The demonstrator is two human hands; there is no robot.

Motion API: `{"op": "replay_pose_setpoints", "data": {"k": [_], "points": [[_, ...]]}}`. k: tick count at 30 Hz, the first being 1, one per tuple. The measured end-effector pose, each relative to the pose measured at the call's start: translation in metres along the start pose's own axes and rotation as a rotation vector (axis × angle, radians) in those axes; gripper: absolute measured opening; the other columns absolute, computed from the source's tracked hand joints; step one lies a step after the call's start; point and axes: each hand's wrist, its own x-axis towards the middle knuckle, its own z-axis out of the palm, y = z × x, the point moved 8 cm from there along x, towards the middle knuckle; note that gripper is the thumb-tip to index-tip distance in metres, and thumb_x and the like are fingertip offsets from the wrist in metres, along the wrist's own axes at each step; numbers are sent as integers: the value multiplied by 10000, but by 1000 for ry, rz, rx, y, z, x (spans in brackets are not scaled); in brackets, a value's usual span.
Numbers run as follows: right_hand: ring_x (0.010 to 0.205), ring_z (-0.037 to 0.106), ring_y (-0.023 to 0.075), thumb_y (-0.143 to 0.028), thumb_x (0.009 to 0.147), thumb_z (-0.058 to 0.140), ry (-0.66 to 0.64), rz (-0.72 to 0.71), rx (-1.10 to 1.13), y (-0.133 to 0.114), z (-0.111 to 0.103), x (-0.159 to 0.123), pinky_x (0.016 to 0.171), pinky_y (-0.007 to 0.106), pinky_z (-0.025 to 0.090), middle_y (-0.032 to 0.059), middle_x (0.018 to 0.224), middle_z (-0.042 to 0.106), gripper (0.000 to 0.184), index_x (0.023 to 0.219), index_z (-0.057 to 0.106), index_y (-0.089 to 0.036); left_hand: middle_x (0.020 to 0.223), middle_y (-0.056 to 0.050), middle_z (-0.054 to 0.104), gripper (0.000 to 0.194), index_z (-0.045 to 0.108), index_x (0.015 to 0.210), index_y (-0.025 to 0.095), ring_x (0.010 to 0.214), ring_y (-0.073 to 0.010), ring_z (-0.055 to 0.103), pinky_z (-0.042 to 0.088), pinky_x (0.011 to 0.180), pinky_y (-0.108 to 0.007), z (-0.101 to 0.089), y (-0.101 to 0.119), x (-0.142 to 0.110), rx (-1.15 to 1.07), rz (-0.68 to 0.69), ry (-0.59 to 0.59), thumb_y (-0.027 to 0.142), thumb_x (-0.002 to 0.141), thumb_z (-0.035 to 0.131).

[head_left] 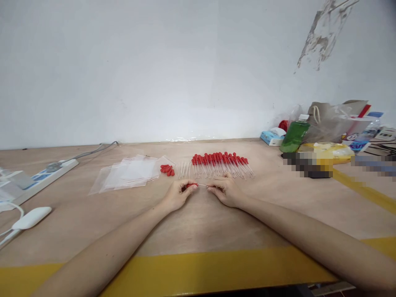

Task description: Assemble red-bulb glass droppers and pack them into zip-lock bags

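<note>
My left hand [179,195] is closed around a red rubber dropper bulb [192,185]. A thin clear dropper tube [202,185] runs from the bulb to my right hand [227,190], which pinches its other end. Whether the tube sits inside the bulb or only meets it, I cannot tell. Just beyond my hands lies a row of droppers with red bulbs [216,159], their clear tubes pointing toward me. Left of that row are several bare tubes [183,169] and a small heap of loose red bulbs [167,169].
Clear plastic bags [130,173] lie flat at the left. A power strip [46,181] and a white plug-like device [32,218] are farther left. On the right stand a tissue box [272,137], a green bottle [295,134] and a yellow packet [334,152]. Yellow tape [198,268] lines the front edge.
</note>
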Motion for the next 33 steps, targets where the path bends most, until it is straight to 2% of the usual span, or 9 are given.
{"op": "replay_pose_setpoints", "data": {"k": [6, 14, 19, 24, 29, 31, 33], "points": [[675, 510, 121, -265, 863, 411, -38, -136, -81, -1, 3, 12, 724, 307, 232, 27, 789, 637, 239, 911, 641, -227, 602, 11, 528, 274, 621, 811, 142, 537, -99, 437, 347, 493, -204, -2, -5, -2, 11, -5, 17, 390, 777, 511], [669, 481, 121, -203, 861, 375, -31, -182, -184, -13, 6, 10, 673, 296, 211, 30, 742, 613, 257, 875, 631, -213, 608, 7, 544, 255, 629, 796, 144, 534, -97, 444, 352, 491, -206, -2, -5, -3, 63, -10, 3, 378, 764, 531], [610, 457, 115, -235, 853, 394, -51, -106, -159, -15, 6, 14, 671, 298, 224, 20, 707, 602, 237, 794, 618, -186, 670, -17, 597, 226, 631, 787, 140, 598, -118, 502, 393, 540, -220, 0, 2, -4, 62, 25, -17, 344, 763, 536], [574, 471, 109, -219, 850, 408, -163, -5, -53, -11, 13, 14, 694, 301, 261, 2, 675, 621, 228, 734, 602, -189, 759, -44, 643, 203, 643, 824, 151, 683, -150, 561, 435, 606, -247, 0, 3, -4, 67, 70, -20, 322, 754, 558], [582, 485, 115, -230, 845, 417, -204, 49, 2, -13, 13, 18, 686, 292, 314, 0, 623, 604, 238, 686, 590, -187, 774, -38, 640, 184, 644, 843, 176, 702, -153, 571, 451, 644, -260, -1, 10, 0, 183, 142, -94, 309, 781, 533], [578, 492, 115, -220, 822, 440, -211, 65, 17, -13, 12, 19, 633, 268, 333, 4, 629, 603, 206, 684, 589, -186, 868, -52, 615, 204, 638, 895, 191, 795, -167, 561, 450, 717, -282, -9, 17, 1, 271, 213, -50, 324, 787, 528], [568, 505, 112, -192, 778, 480, -233, 131, 78, -7, 13, 18, 560, 235, 338, 2, 643, 611, 142, 700, 599, -192, 1059, -77, 536, 305, 600, 1018, 210, 966, -203, 505, 413, 836, -328, -24, 20, 1, 389, 271, 82, 361, 755, 566]]}}
